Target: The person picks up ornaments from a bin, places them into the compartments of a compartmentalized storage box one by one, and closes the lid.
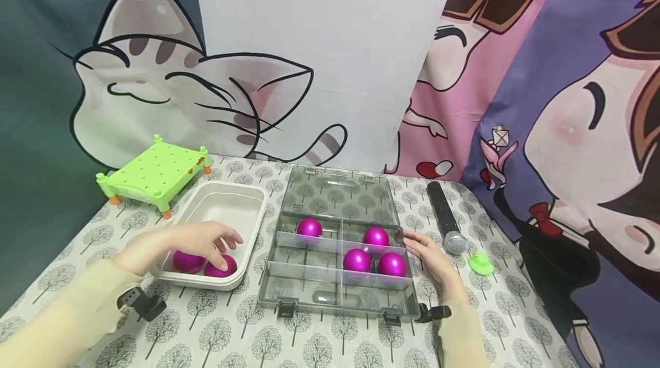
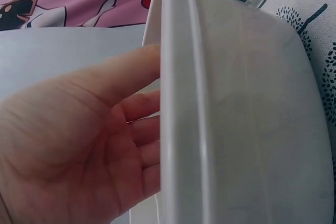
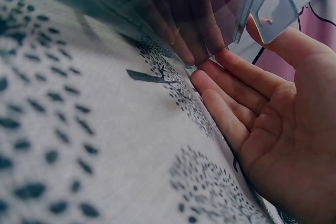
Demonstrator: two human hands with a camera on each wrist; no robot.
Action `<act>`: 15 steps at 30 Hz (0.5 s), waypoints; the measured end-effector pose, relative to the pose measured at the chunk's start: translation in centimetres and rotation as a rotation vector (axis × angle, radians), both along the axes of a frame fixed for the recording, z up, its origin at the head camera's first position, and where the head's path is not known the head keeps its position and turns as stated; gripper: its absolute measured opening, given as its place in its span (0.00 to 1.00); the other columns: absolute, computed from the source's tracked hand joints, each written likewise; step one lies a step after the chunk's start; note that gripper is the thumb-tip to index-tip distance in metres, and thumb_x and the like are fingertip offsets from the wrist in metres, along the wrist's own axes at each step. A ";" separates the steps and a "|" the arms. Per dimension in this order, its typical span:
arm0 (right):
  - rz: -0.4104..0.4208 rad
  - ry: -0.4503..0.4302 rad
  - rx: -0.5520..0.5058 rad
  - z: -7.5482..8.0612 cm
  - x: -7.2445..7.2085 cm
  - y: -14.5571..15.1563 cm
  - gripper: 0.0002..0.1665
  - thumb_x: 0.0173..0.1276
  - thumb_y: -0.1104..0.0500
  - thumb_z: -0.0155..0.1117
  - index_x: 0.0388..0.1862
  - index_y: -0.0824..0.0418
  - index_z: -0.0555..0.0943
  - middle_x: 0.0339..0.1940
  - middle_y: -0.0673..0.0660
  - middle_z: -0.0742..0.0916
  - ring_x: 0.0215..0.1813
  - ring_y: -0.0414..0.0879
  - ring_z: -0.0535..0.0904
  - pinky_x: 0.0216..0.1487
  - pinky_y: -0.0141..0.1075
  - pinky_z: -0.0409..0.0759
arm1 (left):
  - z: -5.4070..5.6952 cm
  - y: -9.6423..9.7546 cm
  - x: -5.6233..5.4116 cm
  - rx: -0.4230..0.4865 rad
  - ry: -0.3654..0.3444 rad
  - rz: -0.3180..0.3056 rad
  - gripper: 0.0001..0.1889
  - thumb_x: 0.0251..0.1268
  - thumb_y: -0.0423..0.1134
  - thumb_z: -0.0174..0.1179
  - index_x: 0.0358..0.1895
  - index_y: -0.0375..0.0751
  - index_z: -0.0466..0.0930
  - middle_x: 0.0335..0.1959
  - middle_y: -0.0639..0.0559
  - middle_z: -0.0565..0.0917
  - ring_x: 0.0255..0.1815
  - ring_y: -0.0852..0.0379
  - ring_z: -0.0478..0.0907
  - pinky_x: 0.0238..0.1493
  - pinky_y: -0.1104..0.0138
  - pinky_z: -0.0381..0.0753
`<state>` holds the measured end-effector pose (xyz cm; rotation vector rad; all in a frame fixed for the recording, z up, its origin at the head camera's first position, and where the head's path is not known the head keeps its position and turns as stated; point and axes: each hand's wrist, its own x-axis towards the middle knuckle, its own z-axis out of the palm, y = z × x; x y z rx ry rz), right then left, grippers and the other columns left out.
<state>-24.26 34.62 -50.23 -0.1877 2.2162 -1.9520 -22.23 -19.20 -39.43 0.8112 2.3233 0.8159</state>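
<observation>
Inside tray (image 1: 222, 207), 2 balls (image 1: 187, 262), L fingers (image 2: 144, 129) loosely spread, box (image 1: 304, 289) w/ 4 balls (image 1: 357, 260), R fingers (image 3: 226, 116) extended alongside, both empty.

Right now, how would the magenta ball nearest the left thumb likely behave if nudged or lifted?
The magenta ball would probably roll when nudged, being round, but the raised walls of the white tray should contain it. Its sheen suggests a possibly slippery grip. It could bump the second ball beside it.

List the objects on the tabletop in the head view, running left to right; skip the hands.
Green toy stand, white tray, transparent grey divided case, black microphone, small green duck.
</observation>
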 end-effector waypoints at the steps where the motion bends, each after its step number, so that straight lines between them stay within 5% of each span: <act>1: 0.000 -0.002 -0.002 0.0 0.0 0.0 0.31 0.74 0.63 0.53 0.67 0.82 0.60 0.55 0.47 0.83 0.53 0.30 0.81 0.58 0.22 0.76 | -0.1 0.1 0.0 -0.007 -0.008 -0.007 0.33 0.50 0.38 0.72 0.58 0.24 0.72 0.49 0.38 0.82 0.49 0.43 0.81 0.51 0.57 0.82; 4: 0.003 -0.007 -0.003 0.0 0.0 0.0 0.31 0.74 0.63 0.52 0.68 0.81 0.60 0.53 0.44 0.82 0.53 0.30 0.81 0.58 0.22 0.75 | -0.2 0.3 0.1 -0.025 -0.025 -0.022 0.32 0.49 0.37 0.72 0.58 0.26 0.73 0.49 0.39 0.83 0.49 0.44 0.81 0.53 0.55 0.81; 11: 0.017 0.010 0.008 -0.2 -0.2 0.0 0.31 0.74 0.62 0.52 0.67 0.82 0.61 0.63 0.63 0.79 0.53 0.30 0.81 0.58 0.22 0.76 | -0.5 0.6 0.2 -0.112 -0.032 -0.048 0.30 0.46 0.33 0.71 0.57 0.31 0.75 0.49 0.43 0.83 0.49 0.46 0.81 0.54 0.55 0.81; 15: 0.006 0.003 0.020 -0.2 -0.2 0.1 0.31 0.74 0.62 0.53 0.67 0.81 0.61 0.63 0.63 0.79 0.53 0.30 0.81 0.58 0.22 0.75 | -0.5 0.6 0.3 -0.174 -0.007 -0.110 0.28 0.45 0.32 0.67 0.55 0.33 0.77 0.49 0.44 0.83 0.48 0.50 0.80 0.53 0.59 0.80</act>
